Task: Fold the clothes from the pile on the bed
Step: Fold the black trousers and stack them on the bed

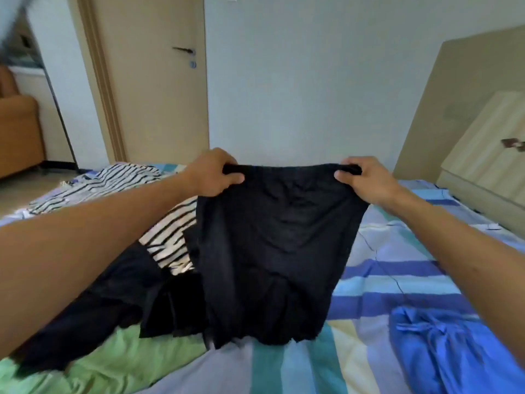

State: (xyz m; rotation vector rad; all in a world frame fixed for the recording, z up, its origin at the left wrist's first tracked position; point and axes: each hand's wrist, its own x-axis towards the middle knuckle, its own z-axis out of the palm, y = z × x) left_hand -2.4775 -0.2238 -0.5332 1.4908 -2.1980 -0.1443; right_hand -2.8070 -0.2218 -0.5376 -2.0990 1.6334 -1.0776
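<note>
Near edge of bed [287, 371]: blue garment [443, 345] crumpled toward the near right corner; green cloth [113, 362] at the near left.

Left side, mid-bed: the pile, black clothes [113, 294] in front, striped top [170, 231] behind, running toward the far left corner.

Black garment [272, 245] hangs over the middle of the bed. Cannot tell whether the hem touches the sheet. Left hand [211, 173] pinches one end of its top band, thumb in front and fingers curled behind. Right hand [366, 177] grips the other end likewise. The band is taut between them.

Judgement: this is the spread before laying down. Keep the band level, land the hem first on bare sheet right of the pile, and draw back to flatten it.

Far: door [159, 81].
</note>
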